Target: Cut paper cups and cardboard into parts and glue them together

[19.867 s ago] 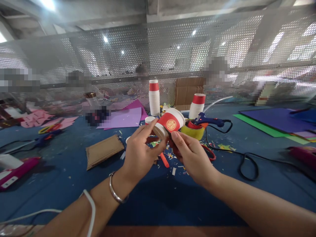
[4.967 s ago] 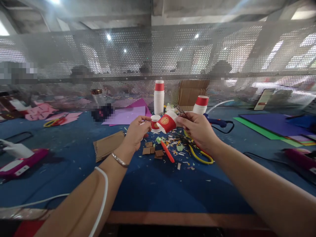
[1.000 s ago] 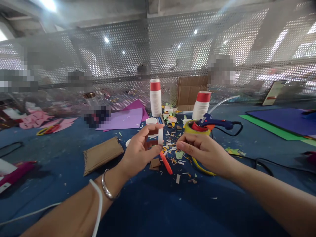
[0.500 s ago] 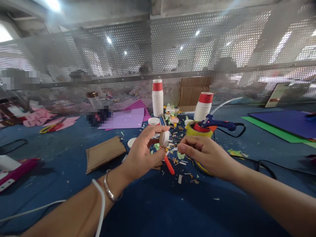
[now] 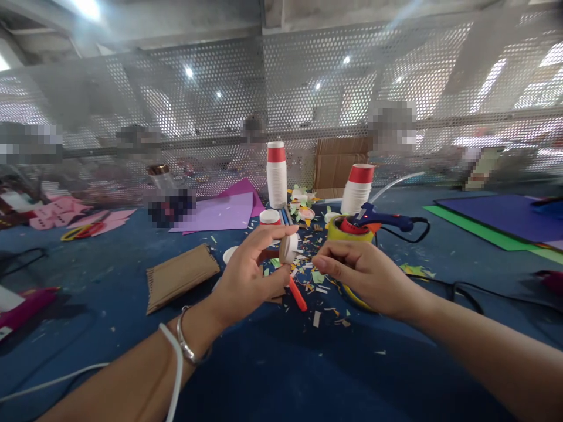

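My left hand [image 5: 246, 278] is closed in a pinch on a small round white paper piece [image 5: 289, 248], shaped like the cut-off base of a paper cup, held on edge with a brown side facing left. To its right, my right hand [image 5: 363, 266] has thumb and forefinger pressed together; whatever is between the tips is too small to make out. The two hands are apart. Beneath them lie paper scraps [image 5: 316, 319] and an orange-red stick-like tool [image 5: 298, 295]. Just beyond my right hand, a blue glue gun [image 5: 389, 220] rests on a yellow tape roll [image 5: 336, 230].
Two stacks of paper cups, one taller [image 5: 277, 181] and one shorter [image 5: 357, 190], stand at the back. Folded cardboard [image 5: 182, 278] lies left, near purple paper [image 5: 220, 214] and scissors [image 5: 85, 230]. Coloured sheets [image 5: 497, 217] and a black cable [image 5: 479, 289] are right. A perforated screen [image 5: 211, 105] rises behind.
The whole view has shifted slightly, so things on the table appear a little further left. Both hands keep nearly the same pose, and the left still grips the round paper piece.
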### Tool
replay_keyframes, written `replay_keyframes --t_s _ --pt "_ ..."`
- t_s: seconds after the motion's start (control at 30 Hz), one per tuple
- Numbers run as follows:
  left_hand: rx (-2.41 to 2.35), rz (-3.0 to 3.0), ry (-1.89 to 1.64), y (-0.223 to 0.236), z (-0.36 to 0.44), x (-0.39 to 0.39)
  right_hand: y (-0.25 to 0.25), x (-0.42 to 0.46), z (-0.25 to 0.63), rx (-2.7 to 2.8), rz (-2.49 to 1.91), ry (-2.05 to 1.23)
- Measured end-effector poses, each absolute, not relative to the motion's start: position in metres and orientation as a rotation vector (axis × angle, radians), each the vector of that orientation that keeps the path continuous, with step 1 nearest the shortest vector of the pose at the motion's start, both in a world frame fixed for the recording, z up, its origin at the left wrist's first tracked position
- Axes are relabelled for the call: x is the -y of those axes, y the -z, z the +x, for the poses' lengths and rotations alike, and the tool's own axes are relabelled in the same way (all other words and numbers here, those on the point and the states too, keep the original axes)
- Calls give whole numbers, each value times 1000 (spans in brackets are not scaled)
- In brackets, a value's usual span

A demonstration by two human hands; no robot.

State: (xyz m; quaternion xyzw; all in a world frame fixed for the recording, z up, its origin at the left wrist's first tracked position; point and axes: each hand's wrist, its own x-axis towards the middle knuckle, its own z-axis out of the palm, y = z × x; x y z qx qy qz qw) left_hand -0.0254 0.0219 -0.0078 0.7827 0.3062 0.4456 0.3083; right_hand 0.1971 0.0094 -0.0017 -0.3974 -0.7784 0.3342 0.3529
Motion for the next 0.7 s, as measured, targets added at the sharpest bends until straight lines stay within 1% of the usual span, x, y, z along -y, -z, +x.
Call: replay_keyframes --t_s 0.33,0.7 --pt "-810 1896 -1115 7 -23 -25 4 -14 198 2002 -1071 -888" --pt "-811 1849 -1169 3 -21 -23 3 -12 198 2037 -1103 -870"
